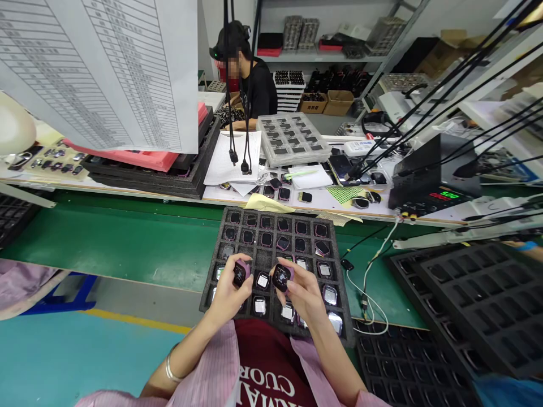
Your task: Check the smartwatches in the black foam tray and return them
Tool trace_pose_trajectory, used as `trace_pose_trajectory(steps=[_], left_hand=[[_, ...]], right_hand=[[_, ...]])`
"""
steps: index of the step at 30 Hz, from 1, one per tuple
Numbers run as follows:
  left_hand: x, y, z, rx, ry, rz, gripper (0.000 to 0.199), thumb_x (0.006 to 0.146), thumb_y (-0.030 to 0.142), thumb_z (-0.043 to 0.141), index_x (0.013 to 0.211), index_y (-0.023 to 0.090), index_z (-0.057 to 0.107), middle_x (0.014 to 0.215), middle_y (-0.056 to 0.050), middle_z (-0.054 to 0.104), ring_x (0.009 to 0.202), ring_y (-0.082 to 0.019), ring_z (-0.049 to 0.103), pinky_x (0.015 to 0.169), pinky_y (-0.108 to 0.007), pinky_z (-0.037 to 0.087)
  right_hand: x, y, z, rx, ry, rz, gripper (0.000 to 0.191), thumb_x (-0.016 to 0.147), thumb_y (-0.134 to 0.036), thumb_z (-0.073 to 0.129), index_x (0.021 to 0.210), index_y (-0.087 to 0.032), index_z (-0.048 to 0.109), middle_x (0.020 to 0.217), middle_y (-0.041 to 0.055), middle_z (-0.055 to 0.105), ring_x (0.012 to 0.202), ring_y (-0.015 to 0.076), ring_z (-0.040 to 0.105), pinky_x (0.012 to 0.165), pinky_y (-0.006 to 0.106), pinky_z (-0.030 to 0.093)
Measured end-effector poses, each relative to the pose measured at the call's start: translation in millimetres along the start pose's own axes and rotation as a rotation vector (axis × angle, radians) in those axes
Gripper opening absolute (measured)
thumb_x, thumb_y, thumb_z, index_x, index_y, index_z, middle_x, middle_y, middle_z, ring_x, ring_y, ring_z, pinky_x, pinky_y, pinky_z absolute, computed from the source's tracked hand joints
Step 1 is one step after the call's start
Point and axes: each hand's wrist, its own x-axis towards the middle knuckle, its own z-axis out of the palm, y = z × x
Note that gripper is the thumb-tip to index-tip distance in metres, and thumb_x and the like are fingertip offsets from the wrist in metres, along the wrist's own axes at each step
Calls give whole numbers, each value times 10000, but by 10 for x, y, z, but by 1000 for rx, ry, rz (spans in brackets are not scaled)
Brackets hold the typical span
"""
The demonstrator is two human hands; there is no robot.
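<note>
Between the fingers of my left hand (231,291) is a smartwatch case (240,273), dark-faced with a purple edge. My right hand (303,288) grips a second smartwatch case (280,277) of the same look, its dark side towards me. Both hands hover over a black foam tray (341,282) divided into square cells. Several watch cases lie in those cells; the far ones (266,222) show dark faces, and some near ones (259,306) show white squares. A cell between my hands (265,257) holds no watch. My hands cover part of the tray.
Black cables (244,113) hang over the bench, and a printed sheet (139,73) hangs at upper left. A power supply (436,175) stands right. Foam trays (470,294) are stacked at lower right. A clear compartment box (292,138) sits behind. A co-worker (258,85) sits across.
</note>
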Motion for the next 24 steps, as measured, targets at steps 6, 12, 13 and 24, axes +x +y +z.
trace_pose_trajectory(steps=[6,12,13,24], left_hand=[[-56,39,-19,-16,2,13,303,814,209,561,1110,220,499,826,14,504,716,-133,496,686,-239,416],[23,-80,5,-79,-106,-107,405,813,215,573,1204,214,465,921,-11,530,767,-140,542,693,-258,467],[34,-99,5,-130,-124,-132,443,807,222,584,1227,217,446,948,-18,531,775,-143,554,681,-262,479],[86,-203,-38,-428,-160,-293,390,809,267,537,1189,184,511,964,-72,661,859,-206,664,701,-328,559]], right_hand=[[-54,-27,-6,-3,-51,-9,403,784,-374,699,1172,-275,653,963,79,683,443,117,536,370,263,417],[26,-35,-1,-61,-55,87,462,827,-333,660,1271,-239,576,1022,99,686,519,132,598,444,271,492],[37,-34,-6,-67,-61,105,468,830,-321,658,1281,-237,565,1036,102,685,550,144,620,465,274,506],[47,87,-73,-170,39,88,401,845,-256,638,1239,-218,570,995,90,697,608,174,666,461,262,515]])
